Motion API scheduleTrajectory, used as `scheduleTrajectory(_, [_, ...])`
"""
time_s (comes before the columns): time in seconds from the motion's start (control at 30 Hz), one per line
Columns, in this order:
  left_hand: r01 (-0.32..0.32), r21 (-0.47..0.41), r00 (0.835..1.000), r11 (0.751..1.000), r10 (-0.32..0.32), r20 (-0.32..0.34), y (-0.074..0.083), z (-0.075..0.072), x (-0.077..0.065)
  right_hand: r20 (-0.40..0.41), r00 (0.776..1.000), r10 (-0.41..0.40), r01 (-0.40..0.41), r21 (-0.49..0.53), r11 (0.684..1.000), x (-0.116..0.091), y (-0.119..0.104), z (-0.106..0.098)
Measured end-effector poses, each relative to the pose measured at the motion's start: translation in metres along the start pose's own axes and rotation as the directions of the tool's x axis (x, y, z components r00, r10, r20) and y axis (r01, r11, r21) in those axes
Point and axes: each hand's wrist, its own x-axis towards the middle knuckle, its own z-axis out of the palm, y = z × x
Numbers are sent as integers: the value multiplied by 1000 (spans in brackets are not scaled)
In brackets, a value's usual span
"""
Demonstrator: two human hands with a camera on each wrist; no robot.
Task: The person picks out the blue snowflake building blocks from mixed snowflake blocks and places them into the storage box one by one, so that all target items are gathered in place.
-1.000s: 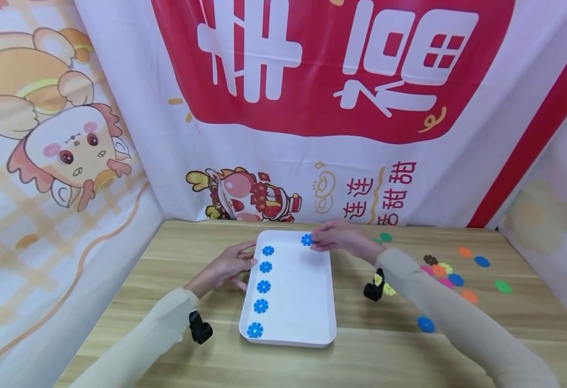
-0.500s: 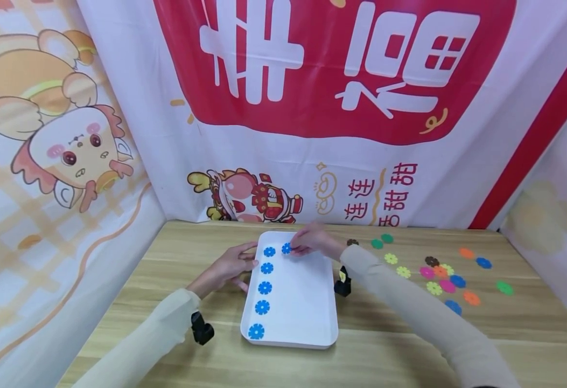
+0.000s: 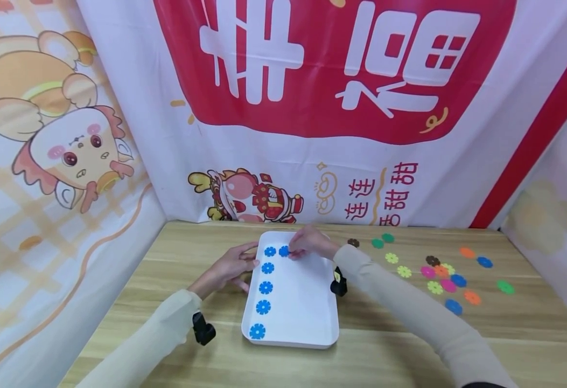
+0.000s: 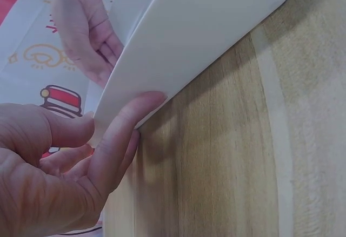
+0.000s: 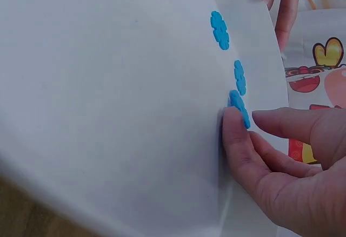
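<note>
A white rectangular tray [image 3: 305, 304] stands on the wooden table, with a column of several blue snowflake-shaped plastic discs [image 3: 266, 288] along its left side. My left hand [image 3: 233, 267] grips the tray's left wall near the far end; in the left wrist view its thumb is at the rim and its fingers lie against the outer wall. Inside the tray's far end, my right hand [image 3: 309, 242] holds another blue snowflake disc [image 5: 238, 109] between fingertips and thumb, low over the tray floor. That disc sits just right of the farthest disc in the column.
Loose discs lie on the table right of the tray: green ones [image 3: 377, 243], yellow ones [image 3: 404, 271], a mixed cluster with pink discs [image 3: 448, 285], and a blue disc [image 3: 454, 307]. A printed cloth [image 3: 331, 129] hangs behind the table's far edge.
My right hand has carried the blue disc leftward from the tray's far right corner to beside the column's farthest disc, and lowered it slightly. The left hand keeps its place on the tray.
</note>
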Motion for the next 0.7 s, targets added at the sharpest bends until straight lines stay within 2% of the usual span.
scheduleTrajectory(0.17, [3, 3, 1000, 1000, -3, 1, 1, 1, -1, 3, 1000, -9, 9, -111, 994, -2, -5, -7])
scheduleTrajectory(0.3, [5, 2, 1000, 1000, -5, 2, 1, 0, -2, 77, 996, -45, 56, -157, 986, -9, -12, -17])
scheduleTrajectory(0.5, [10, 5, 1000, 1000, -10, 5, 1, 1, -2, 142, 978, -155, 176, -149, 973, -18, -10, -36])
scheduleTrajectory(0.6, [16, 2, 1000, 1000, -16, -7, 1, 1, -1, 126, 965, -232, 245, -101, 964, -24, -2, -50])
scheduleTrajectory(0.7, [15, -1, 1000, 1000, -15, -10, 0, 1, 1, 55, 957, -284, 287, -54, 956, -34, 10, -67])
